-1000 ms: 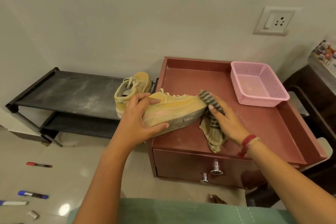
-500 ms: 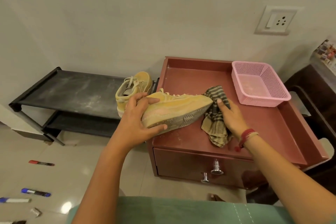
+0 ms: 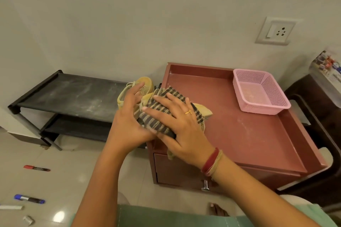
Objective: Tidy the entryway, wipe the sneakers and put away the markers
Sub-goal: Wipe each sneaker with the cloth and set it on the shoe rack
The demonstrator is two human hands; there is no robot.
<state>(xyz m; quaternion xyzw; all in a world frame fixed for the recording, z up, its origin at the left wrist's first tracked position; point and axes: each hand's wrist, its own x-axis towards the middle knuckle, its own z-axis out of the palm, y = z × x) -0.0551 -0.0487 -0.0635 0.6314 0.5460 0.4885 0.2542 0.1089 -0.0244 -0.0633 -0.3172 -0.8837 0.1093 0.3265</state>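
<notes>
Tan-and-dark striped cloth [image 3: 156,123] sits under the right hand [image 3: 182,127], fingers [image 3: 162,102] spread flat and pressing it down onto the sneaker [image 3: 205,111]. No curl round the cloth that I can see. Ring on one finger, red and tan bands on the wrist.

Left hand [image 3: 127,121] holds the sneaker's heel end, fingers [image 3: 137,89] reaching up along its far side. Thumb is blurred and hidden by the cloth.

Sneaker is yellow and mostly covered, only the toe showing. It lies over the front left corner of the red-brown counter [image 3: 249,134], toe pointing to the middle.

Second sneaker [image 3: 147,83], same yellow, stands on the right end of the black shoe rack [image 3: 73,94], just beside the counter's left edge and partly behind the left hand.

Pink basket [image 3: 245,102] sits at the counter's back right corner, well apart from the hands.

Red marker [image 3: 36,168] and blue marker [image 3: 29,199] lie on the floor [image 3: 77,167] at lower left, apart from each other, both capped.
</notes>
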